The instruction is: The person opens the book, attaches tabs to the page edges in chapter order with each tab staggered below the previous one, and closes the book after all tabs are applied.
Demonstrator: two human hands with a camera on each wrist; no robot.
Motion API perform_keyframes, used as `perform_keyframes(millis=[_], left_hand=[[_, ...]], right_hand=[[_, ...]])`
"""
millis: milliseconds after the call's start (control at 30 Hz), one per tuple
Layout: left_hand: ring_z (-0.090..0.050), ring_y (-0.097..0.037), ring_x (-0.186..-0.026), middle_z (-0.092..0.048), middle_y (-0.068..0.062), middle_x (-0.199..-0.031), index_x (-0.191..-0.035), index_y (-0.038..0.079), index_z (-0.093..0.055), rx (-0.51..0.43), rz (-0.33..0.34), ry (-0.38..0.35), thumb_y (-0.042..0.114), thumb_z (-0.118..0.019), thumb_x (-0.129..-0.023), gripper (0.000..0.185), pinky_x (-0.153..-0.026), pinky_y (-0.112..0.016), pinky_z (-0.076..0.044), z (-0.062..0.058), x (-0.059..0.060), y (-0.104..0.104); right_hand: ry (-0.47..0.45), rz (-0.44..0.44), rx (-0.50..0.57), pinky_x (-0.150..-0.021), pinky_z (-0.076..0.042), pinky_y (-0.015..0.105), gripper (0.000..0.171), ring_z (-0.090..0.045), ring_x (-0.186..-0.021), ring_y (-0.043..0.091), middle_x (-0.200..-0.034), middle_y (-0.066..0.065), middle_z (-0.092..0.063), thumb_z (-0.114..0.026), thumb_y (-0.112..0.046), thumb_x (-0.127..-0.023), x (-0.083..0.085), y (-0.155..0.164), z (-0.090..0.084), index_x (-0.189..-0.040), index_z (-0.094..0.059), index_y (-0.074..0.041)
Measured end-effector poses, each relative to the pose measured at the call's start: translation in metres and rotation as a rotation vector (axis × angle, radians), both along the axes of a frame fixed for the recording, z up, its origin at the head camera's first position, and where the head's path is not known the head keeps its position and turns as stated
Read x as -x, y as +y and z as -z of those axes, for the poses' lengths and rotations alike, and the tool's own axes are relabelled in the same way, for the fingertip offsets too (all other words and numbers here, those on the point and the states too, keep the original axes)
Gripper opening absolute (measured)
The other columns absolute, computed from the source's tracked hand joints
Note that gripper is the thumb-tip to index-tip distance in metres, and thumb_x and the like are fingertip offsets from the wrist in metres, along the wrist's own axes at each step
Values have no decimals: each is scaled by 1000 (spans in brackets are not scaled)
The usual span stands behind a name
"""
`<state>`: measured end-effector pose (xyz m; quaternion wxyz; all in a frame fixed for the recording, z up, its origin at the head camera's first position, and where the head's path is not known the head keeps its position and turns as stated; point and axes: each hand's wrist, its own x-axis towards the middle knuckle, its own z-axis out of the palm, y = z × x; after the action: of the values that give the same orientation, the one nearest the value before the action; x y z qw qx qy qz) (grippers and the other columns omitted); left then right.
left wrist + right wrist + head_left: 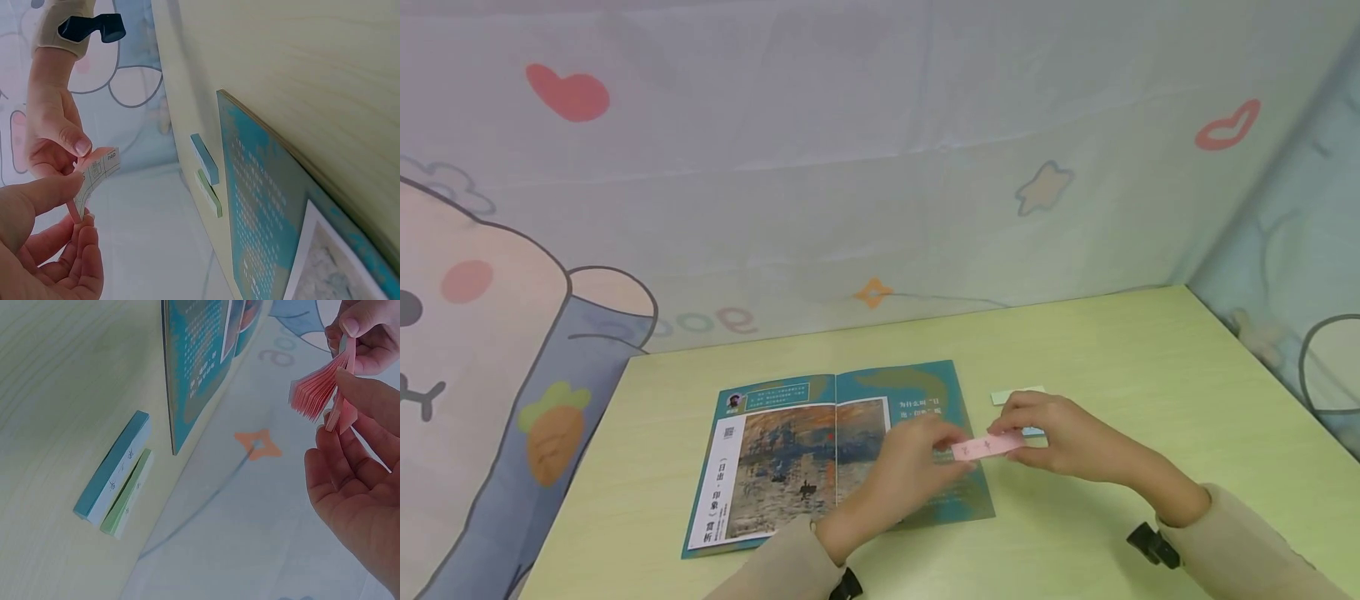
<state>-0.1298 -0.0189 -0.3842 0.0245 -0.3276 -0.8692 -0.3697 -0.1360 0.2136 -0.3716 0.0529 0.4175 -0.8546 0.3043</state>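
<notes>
Open magazine [820, 458] w/ boat painting lies on a pale yellow-green tabletop [1120, 367]; L hand [917, 467] and R hand [1060, 437] pinch a pink sticky-note pad [981, 447] b/w thumbs and fingers, raised off the table. R-wrist view alone shows its leaves fanned — head view mostly hides a blue pad [112, 465], beside a green pad [127, 500]. Pink pad's handwriting: illegible.

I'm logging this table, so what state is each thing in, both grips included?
Magazine: open, lying on the table
Pink pad: held up, sheets partly fanned
Blue pad: closed, lying down
Green pad: closed, lying down
Left grip: pinching the pink pad
Right grip: pinching the pink pad
</notes>
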Motion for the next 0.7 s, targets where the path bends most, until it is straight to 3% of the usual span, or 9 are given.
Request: perform_keyframes(millis=[200,700], left_hand=[[-53,-7,-74,-64,5,-83,-91,12,-72,-5,-12,20,17,-76,-78,14,-67,-18,-44,1,1,0],[-59,-14,-80,-63,4,-85,-92,12,-72,0,-11,16,17,-75,-79,14,-70,-19,-46,2,3,1]], right_hand=[[32,-6,4,-67,-49,22,32,-53,-81,7,-96,-5,-58,-77,-2,-74,0,-1,1,-105,-69,-2],[52,38,35,-64,-48,21,23,-51,-78,6,-91,-6,-57,-73,-1,-77,-1,-2,0,-100,-72,-2]])
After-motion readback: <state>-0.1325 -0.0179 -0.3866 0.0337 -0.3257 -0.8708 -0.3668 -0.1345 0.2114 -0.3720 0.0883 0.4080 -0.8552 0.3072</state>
